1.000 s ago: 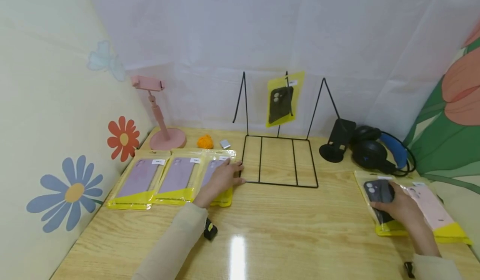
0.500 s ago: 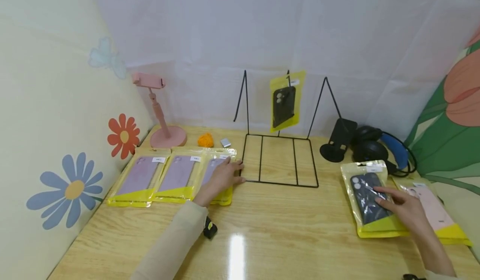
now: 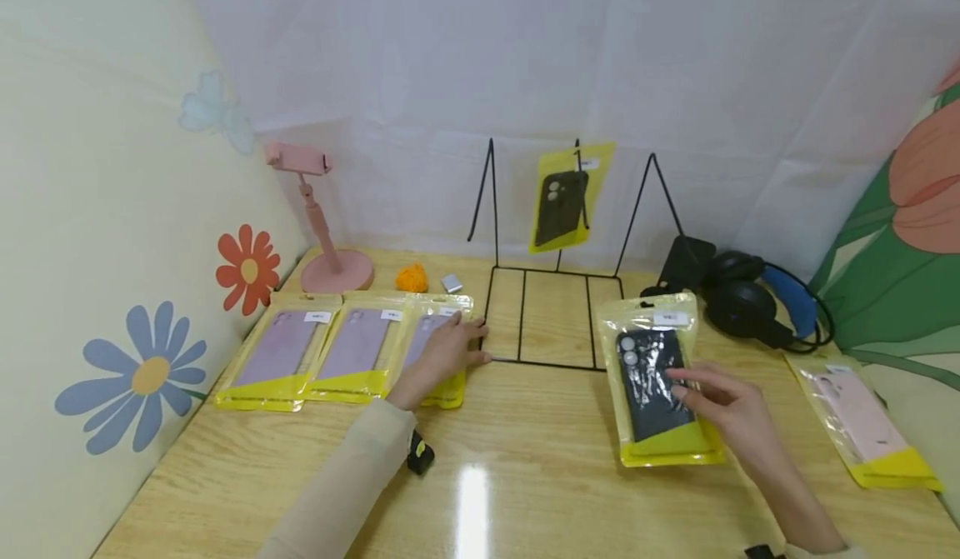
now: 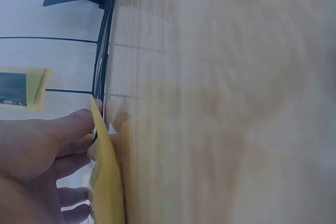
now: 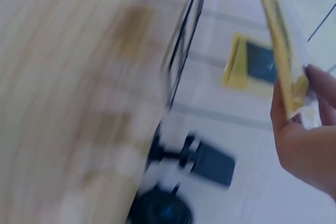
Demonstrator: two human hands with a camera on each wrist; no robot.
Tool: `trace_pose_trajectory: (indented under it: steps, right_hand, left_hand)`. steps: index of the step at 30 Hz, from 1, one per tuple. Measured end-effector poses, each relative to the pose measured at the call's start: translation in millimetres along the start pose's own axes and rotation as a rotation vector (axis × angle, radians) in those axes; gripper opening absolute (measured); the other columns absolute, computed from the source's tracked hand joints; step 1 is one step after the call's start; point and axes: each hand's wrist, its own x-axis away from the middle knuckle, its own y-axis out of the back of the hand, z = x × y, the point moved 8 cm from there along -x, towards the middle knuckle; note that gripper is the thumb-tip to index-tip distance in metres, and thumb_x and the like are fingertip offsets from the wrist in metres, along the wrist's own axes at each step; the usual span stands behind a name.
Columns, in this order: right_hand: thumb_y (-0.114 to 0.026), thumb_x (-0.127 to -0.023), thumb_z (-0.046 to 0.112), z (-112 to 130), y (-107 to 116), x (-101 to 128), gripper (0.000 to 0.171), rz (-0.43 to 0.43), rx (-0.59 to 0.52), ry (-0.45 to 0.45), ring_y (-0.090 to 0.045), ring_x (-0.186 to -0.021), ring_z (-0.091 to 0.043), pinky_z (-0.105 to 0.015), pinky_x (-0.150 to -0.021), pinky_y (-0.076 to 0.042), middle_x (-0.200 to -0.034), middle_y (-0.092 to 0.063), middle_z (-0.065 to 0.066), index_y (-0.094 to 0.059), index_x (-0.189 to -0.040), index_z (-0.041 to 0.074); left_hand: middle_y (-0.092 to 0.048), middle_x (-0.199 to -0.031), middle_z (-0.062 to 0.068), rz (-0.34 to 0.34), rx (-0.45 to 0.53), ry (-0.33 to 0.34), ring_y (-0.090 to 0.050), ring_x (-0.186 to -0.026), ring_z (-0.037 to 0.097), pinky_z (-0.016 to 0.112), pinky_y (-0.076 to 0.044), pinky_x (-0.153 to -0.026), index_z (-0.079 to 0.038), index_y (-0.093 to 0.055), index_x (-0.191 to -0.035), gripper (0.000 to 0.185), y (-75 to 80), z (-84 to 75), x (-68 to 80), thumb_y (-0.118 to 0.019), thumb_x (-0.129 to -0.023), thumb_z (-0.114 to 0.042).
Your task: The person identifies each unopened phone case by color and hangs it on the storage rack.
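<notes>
My right hand (image 3: pixel 701 392) pinches a yellow-edged clear pack holding a black phone case (image 3: pixel 656 380), thumb on top, lifted and tilted above the table just right of the black wire rack (image 3: pixel 558 317). The right wrist view shows the same pack (image 5: pixel 281 51) edge-on above my right hand (image 5: pixel 307 145). My left hand (image 3: pixel 450 346) lies flat on the rightmost of three purple case packs (image 3: pixel 352 351), beside the rack's left corner. In the left wrist view my left hand (image 4: pixel 47 145) rests on that pack's yellow edge (image 4: pixel 107 182). Another black case pack (image 3: pixel 562 201) hangs on the rack.
A pink case pack (image 3: pixel 862 417) lies at the table's right. Black and blue headphones (image 3: pixel 750 301) and a black stand (image 3: pixel 684 261) sit behind the held pack. A pink phone holder (image 3: pixel 322 234), an orange ball (image 3: pixel 411 278) and a small silver item (image 3: pixel 450 283) stand at the back left.
My right hand has picked the black case pack up off the pink pack and carried it left, toward the rack. The left hand has stayed put.
</notes>
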Motion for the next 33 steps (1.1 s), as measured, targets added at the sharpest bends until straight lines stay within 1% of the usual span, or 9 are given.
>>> trace_pose_trajectory:
  steps: [2,4,10,14,17,20,26,30,33]
  right_hand:
    - [-0.069,-0.09,0.018,11,-10,-3,0.027,-0.005,-0.039,0.038,-0.053,-0.08,-0.009,-0.02,-0.063,-0.047,-0.105,-0.062,0.005,-0.071,-0.115,0.006]
    - [-0.069,-0.09,0.015,22,-18,-5,0.026,-0.011,-0.088,0.072,-0.05,-0.073,-0.013,-0.024,-0.058,-0.045,-0.102,-0.061,0.0,-0.071,-0.114,0.005]
    - [-0.069,-0.09,0.013,49,-32,-11,0.026,-0.057,-0.186,0.113,-0.049,-0.075,-0.014,-0.024,-0.058,-0.042,-0.105,-0.059,-0.002,-0.071,-0.114,0.004]
    - [-0.07,-0.089,0.01,67,-39,-17,0.025,-0.097,-0.24,0.145,-0.051,-0.076,-0.013,-0.021,-0.058,-0.044,-0.107,-0.059,-0.001,-0.071,-0.112,0.003]
    - [-0.07,-0.089,0.009,81,-44,-23,0.024,-0.097,-0.251,0.207,-0.049,-0.07,-0.012,-0.021,-0.056,-0.043,-0.107,-0.057,-0.002,-0.071,-0.112,0.002]
    - [-0.069,-0.089,0.008,92,-48,-29,0.024,-0.087,-0.265,0.262,-0.044,-0.066,-0.014,-0.022,-0.054,-0.039,-0.101,-0.055,-0.005,-0.071,-0.113,0.003]
    - [-0.068,-0.09,0.008,102,-52,-38,0.023,-0.091,-0.28,0.301,-0.038,-0.058,-0.015,-0.024,-0.05,-0.035,-0.096,-0.054,-0.006,-0.071,-0.113,0.004]
    - [-0.068,-0.09,0.007,102,-53,-43,0.023,-0.107,-0.298,0.291,-0.038,-0.059,-0.015,-0.025,-0.05,-0.035,-0.098,-0.055,-0.006,-0.071,-0.112,0.003]
    - [-0.069,-0.09,0.01,100,-54,-47,0.023,-0.116,-0.299,0.261,-0.039,-0.06,-0.016,-0.025,-0.051,-0.035,-0.1,-0.057,-0.005,-0.072,-0.111,0.004]
  left_hand:
    - [-0.044,-0.147,0.009,0.0,0.002,0.001,-0.025,-0.14,0.041,0.054,-0.025,-0.112,-0.008,-0.056,-0.135,0.054,0.0,-0.1,0.4,-0.07,-0.088,-0.03]
    - [-0.044,-0.147,0.009,-0.001,0.005,-0.001,-0.025,-0.141,0.041,0.053,-0.025,-0.112,-0.008,-0.056,-0.135,0.054,0.2,-0.5,0.4,-0.07,-0.088,-0.03]
    - [-0.043,-0.148,0.007,0.006,0.014,0.004,-0.024,-0.141,0.041,0.053,-0.025,-0.112,-0.008,-0.056,-0.136,0.055,0.1,-0.3,0.9,-0.071,-0.088,-0.03]
    - [-0.042,-0.148,0.007,0.008,0.021,0.013,-0.023,-0.142,0.04,0.053,-0.024,-0.112,-0.008,-0.055,-0.136,0.055,0.4,0.7,1.4,-0.07,-0.088,-0.03]
    - [-0.043,-0.148,0.007,0.007,0.021,0.011,-0.023,-0.142,0.04,0.053,-0.025,-0.112,-0.008,-0.055,-0.136,0.055,0.4,0.4,1.6,-0.07,-0.088,-0.03]
    - [-0.043,-0.148,0.007,0.01,0.024,0.013,-0.024,-0.141,0.04,0.054,-0.025,-0.112,-0.009,-0.055,-0.136,0.055,-0.7,0.5,1.4,-0.07,-0.088,-0.03]
    - [-0.043,-0.148,0.006,0.012,0.018,0.018,-0.024,-0.142,0.039,0.052,-0.024,-0.113,-0.009,-0.055,-0.136,0.055,-3.2,1.8,0.0,-0.07,-0.088,-0.031]
    - [-0.044,-0.147,0.006,0.005,0.006,0.011,-0.025,-0.141,0.04,0.052,-0.026,-0.112,-0.009,-0.056,-0.136,0.055,-1.7,1.1,-0.1,-0.071,-0.088,-0.031]
    - [-0.044,-0.147,0.007,0.003,0.006,0.01,-0.025,-0.141,0.04,0.052,-0.026,-0.112,-0.008,-0.056,-0.136,0.055,0.0,0.7,0.2,-0.071,-0.088,-0.03]
